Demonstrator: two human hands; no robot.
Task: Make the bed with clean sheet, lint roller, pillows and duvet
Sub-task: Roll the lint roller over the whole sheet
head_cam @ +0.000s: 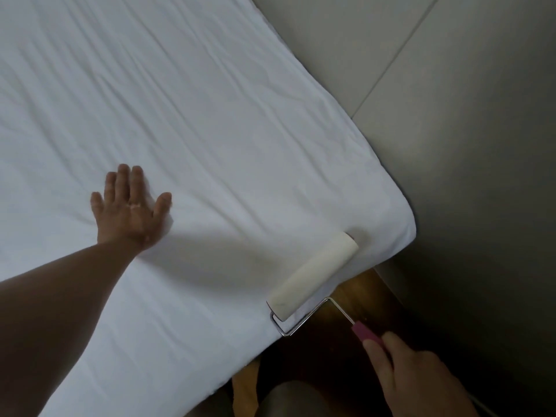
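The fingers (pixel 124 180) of the left hand (pixel 131 213) are straight and spread a little. They lie flat on the white sheet (pixel 210 115), on the near left part of the bed. The bare arm comes in from the near left corner and lies over the sheet. The sheet covers the whole bed top and has many soft wrinkles that run from far left to near right. A grey shadow lies on the sheet between the left hand and the lint roller (pixel 313 276).

The lint roller is a pale tube. It rests on the sheet at the near right edge, just beside the rounded corner of the bed. A thin metal wire (pixel 304 322) bends from the near end of the tube to a pink handle (pixel 367 332). The right hand (pixel 412 374) grips that handle with its fingers curled around it, out past the edge of the bed.

Under the bed corner there is dark brown wood (pixel 361 293). To the right and far side is a grey tiled floor (pixel 451 85). A grey rounded shape (pixel 294 398) shows at the near edge; I cannot tell what it is.
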